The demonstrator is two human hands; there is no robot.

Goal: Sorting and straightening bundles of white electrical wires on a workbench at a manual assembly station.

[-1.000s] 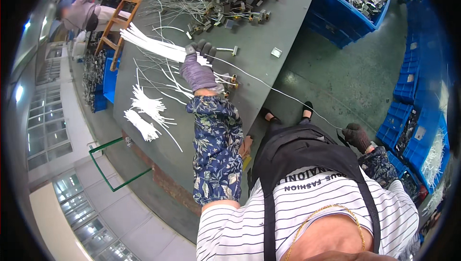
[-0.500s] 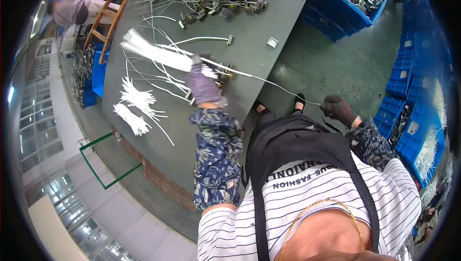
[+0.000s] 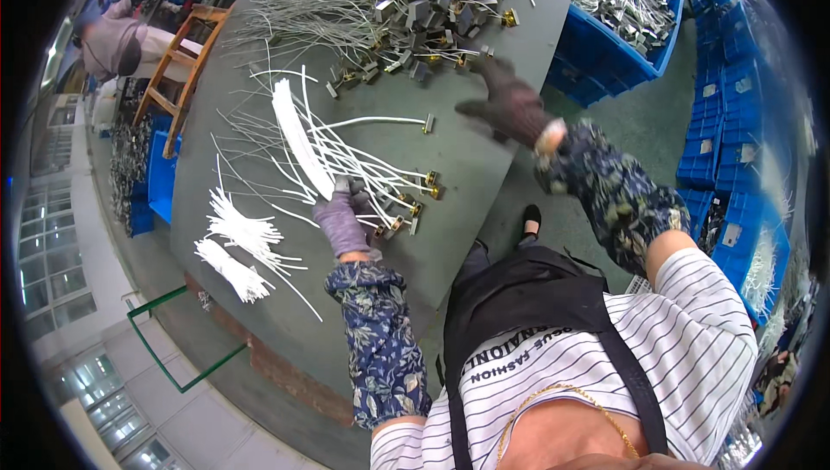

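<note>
Fingers [image 3: 355,185] of the left hand [image 3: 343,217] grip white tubes [image 3: 296,137] — the right hand [image 3: 510,107], fingers spread, hovers near far blocks [image 3: 419,12].

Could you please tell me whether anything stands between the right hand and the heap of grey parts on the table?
Nothing visible does: the right hand, blurred, is at the near edge of the heap of grey parts; I cannot tell whether they touch.

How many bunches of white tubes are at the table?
3: the held bunch in the left hand; the spread bunch and the narrow bunch, both on the left of the table. Some may be hidden.
</note>
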